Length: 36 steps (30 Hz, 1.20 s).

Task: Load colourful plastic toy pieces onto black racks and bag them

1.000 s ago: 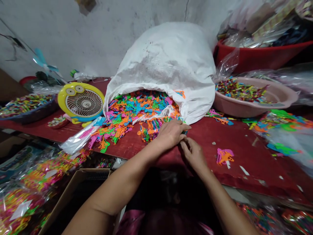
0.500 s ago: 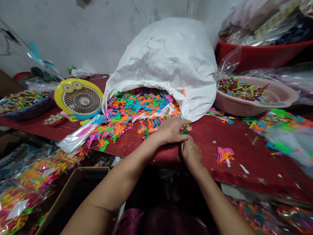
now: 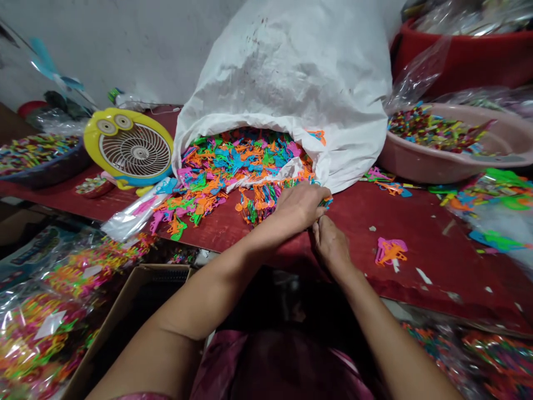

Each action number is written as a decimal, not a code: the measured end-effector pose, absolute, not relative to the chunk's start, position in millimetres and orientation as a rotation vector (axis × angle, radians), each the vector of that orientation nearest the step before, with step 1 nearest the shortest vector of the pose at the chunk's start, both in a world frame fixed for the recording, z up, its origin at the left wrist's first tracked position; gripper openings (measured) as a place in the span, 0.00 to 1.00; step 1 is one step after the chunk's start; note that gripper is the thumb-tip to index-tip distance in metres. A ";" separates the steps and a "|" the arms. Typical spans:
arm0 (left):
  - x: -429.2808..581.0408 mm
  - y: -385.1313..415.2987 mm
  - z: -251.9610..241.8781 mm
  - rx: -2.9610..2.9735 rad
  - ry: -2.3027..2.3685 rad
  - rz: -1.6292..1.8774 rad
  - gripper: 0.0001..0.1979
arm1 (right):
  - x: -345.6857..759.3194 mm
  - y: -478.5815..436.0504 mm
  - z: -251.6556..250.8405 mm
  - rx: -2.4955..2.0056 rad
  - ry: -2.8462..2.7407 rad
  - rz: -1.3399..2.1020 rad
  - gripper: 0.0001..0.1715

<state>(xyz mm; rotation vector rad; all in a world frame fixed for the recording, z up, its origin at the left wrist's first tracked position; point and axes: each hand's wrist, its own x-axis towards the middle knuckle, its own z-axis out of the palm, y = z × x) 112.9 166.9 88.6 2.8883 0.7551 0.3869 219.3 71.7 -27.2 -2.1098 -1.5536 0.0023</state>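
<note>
My left hand [image 3: 300, 206] curls over the right end of a packed row of small coloured plastic pieces [image 3: 259, 201], and its fingers hide part of the row. Close against its fingertips, my right hand [image 3: 332, 244] is closed; what it pinches is hidden. Just behind the row, a big white sack [image 3: 291, 72] lies with its mouth towards me. Loose gun-shaped plastic pieces [image 3: 241, 158] in orange, green, blue and pink fill the mouth and spill out to the left.
A yellow fan [image 3: 94, 141] stands left of the sack, beside a dark basin [image 3: 50, 169] of small parts. To the right are a pink basin [image 3: 441, 164] and a red tub [image 3: 458, 64]. Pink and orange pieces [image 3: 390, 251] lie on the red table [image 3: 353, 222]. Filled plastic bags [image 3: 45, 328] sit below left.
The view has shifted and come slightly closer to the sack. My hands stay together at the row's right end; more of the row shows left of my left hand.
</note>
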 end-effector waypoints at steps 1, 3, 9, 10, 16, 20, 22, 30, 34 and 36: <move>113.1 166.6 88.1 2.892 0.759 0.390 0.11 | 219.2 71.7 -27.1 -2.110 -1.558 0.009 0.17; 112.8 166.0 86.8 2.898 0.745 0.387 0.12 | 219.9 71.2 -26.7 -2.099 -1.557 0.027 0.18; 107.4 171.2 89.8 2.849 0.662 0.347 0.21 | 227.3 69.2 -24.1 -1.887 -1.548 0.178 0.20; 105.6 172.8 92.6 2.826 0.646 0.338 0.24 | 228.3 68.7 -23.8 -1.849 -1.543 0.202 0.19; 79.1 161.2 107.5 2.712 0.638 0.686 0.22 | 226.7 59.3 -19.4 -1.743 -1.351 0.290 0.15; 54.6 126.0 70.5 2.475 0.683 1.079 0.15 | 224.5 52.4 0.3 -1.703 -1.208 0.080 0.24; 46.8 109.0 35.8 2.325 0.763 1.132 0.13 | 225.2 54.2 13.5 -1.663 -1.287 -0.103 0.28; 43.4 101.3 -35.7 2.179 0.996 0.782 0.14 | 234.2 77.4 23.0 -1.585 -1.576 -0.238 0.23; 48.2 110.6 -30.8 2.173 1.054 0.666 0.17 | 235.0 77.7 18.0 -1.623 -1.591 -0.292 0.22; 51.4 112.0 -30.7 2.196 1.088 0.618 0.18 | 234.2 76.3 18.3 -1.639 -1.600 -0.307 0.21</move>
